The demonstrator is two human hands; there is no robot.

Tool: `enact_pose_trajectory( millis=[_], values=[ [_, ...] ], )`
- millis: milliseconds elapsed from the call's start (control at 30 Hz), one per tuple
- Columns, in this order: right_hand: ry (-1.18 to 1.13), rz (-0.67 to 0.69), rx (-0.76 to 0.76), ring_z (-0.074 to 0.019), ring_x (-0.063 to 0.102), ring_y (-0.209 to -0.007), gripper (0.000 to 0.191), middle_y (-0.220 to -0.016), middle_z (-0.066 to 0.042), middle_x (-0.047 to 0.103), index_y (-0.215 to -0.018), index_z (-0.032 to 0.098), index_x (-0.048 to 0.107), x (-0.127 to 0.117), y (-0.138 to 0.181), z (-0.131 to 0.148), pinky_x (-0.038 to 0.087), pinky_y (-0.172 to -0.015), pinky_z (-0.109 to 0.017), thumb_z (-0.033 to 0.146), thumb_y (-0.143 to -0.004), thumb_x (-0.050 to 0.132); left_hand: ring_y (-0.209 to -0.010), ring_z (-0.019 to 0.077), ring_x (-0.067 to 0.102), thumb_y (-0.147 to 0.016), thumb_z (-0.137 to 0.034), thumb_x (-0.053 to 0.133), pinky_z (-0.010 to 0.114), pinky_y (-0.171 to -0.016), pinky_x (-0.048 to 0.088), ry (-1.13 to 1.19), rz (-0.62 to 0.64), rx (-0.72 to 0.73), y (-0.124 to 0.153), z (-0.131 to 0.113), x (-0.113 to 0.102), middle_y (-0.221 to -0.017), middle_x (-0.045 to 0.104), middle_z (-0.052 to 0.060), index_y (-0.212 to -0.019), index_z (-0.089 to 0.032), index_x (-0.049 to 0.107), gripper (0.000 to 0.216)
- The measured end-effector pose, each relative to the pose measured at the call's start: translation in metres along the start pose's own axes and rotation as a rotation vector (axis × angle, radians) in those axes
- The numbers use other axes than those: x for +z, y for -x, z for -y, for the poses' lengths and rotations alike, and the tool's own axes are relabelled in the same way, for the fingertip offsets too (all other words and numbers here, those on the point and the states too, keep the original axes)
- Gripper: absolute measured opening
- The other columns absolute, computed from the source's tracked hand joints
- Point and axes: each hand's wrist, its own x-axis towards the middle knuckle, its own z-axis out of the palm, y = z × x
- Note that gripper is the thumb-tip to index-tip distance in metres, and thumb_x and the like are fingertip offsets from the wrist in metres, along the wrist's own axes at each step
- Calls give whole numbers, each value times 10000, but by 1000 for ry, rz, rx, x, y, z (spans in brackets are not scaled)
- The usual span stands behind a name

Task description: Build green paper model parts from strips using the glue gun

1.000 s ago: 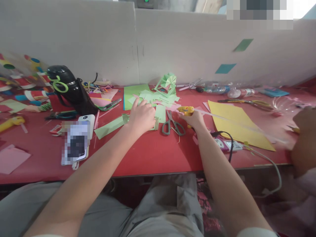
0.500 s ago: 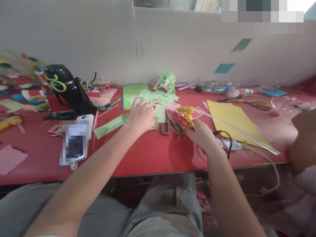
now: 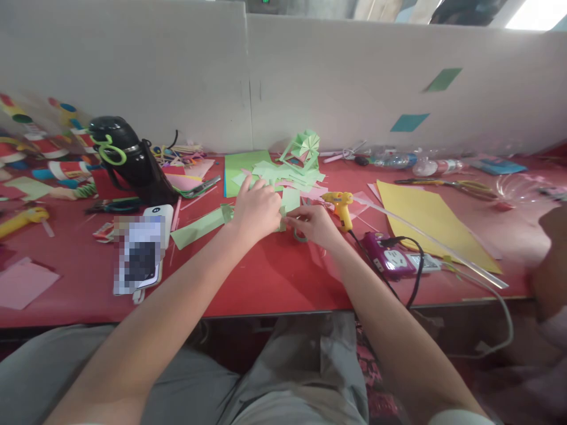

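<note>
My left hand [image 3: 257, 208] lies curled over a folded green paper strip [image 3: 282, 222], most of which it hides; the fingertips are partly out of sight. From the right, my right hand [image 3: 313, 224] reaches in with thumb and forefinger together at the strip's right end. Beneath my right hand is a pair of grey-handled scissors [image 3: 300, 236], largely covered. A yellow glue gun [image 3: 340, 206] rests on the table just right of that hand, touched by neither hand. Left of my left hand lies a longer green paper strip [image 3: 197, 229].
Green paper scraps [image 3: 287, 174] and a folded green paper model [image 3: 305, 146] sit behind my hands. A purple power socket [image 3: 388, 257] with cables and yellow sheets [image 3: 429, 221] are at right. A phone [image 3: 140, 254] and black flask [image 3: 128, 162] stand left. Another person's arm [image 3: 549, 260] is far right.
My right hand has let go of the glue gun, leaving it on the table, and moved left to the green strip's end. My left hand stays on the strip.
</note>
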Motion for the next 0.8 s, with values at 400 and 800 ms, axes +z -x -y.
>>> enact_pose_trajectory(
  millis=[400,800],
  values=[
    [7,-101,-107,-141,540,-612,341,-714,-47,669,-709,180,713,14,5,-10,426,-571,-289,514,-780,707,-1129,296,589,-814,-151,552,504,-1142,341,-16,12,5,-1,5,-3,-927,730,109,-818,-157,752,200],
    [23,-139,-129,-155,592,-652,275,-758,-61,701,-729,174,724,16,5,-11,461,-594,-289,438,-802,697,-1132,297,579,-818,-112,538,520,-1149,319,51,49,8,-3,8,-5,-957,726,111,-802,-154,724,191]
  ],
)
